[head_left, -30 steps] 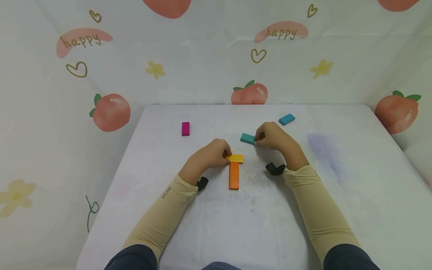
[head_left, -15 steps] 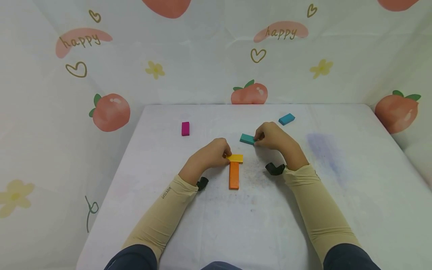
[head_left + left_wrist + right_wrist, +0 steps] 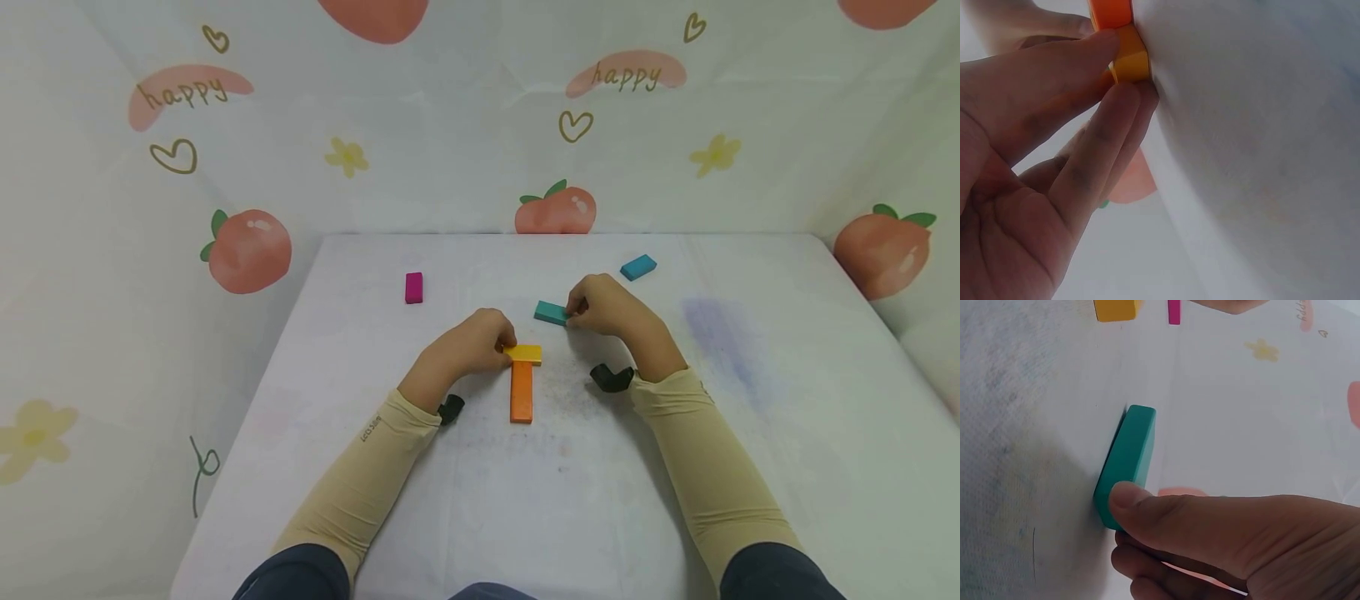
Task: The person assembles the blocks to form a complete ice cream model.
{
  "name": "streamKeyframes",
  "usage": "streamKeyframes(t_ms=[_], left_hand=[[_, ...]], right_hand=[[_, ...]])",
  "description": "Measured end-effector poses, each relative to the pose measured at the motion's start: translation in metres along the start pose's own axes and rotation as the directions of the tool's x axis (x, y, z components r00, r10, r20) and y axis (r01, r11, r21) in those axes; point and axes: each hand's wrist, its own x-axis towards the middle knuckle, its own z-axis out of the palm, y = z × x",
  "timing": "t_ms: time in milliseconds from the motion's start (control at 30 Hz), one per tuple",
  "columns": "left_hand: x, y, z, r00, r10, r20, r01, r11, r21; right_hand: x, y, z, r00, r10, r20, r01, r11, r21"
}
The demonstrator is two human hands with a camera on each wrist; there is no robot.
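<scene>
While the white table [image 3: 750,433] carried everything, the left hand [image 3: 465,346] pinched the yellow block [image 3: 524,353] capping the orange block [image 3: 521,392]; a nudge could skew that T. Just right, the right hand [image 3: 603,304] gripped the teal block [image 3: 551,312]; only its wrist view showed the thumb [image 3: 1147,506] there.

Soft, even, bright light fills the head view, with no glare, and only faint shadows lie on the white table [image 3: 787,433] beside the forearms; straight edges bow slightly toward the frame's borders. In the left wrist view the left hand [image 3: 1029,187] is so close that it is dim and blurred, and the pale cloth beyond looks washed out. The right wrist view is sharper on the teal block [image 3: 1127,459], while the thumb [image 3: 1210,531] in front is soft and casts a grey shadow on the cloth.
</scene>
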Motion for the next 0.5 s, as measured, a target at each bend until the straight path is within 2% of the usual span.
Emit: streamKeyframes(t_ms=[167,500], left_hand=[[0.0004,-0.0002,-0.0001,1.0,0.007,-0.009,-0.007,1.0,0.009],[0.0001,0.0018,-0.0006,1.0,-0.022,-0.004,0.022,1.0,0.017]], right_hand=[[-0.0004,-0.0005,0.0,1.0,0.013,0.009,-0.013,1.0,-0.01],[0.002,-0.0049,0.0034,0.999,-0.026,0.039,0.025,1.0,0.008]])
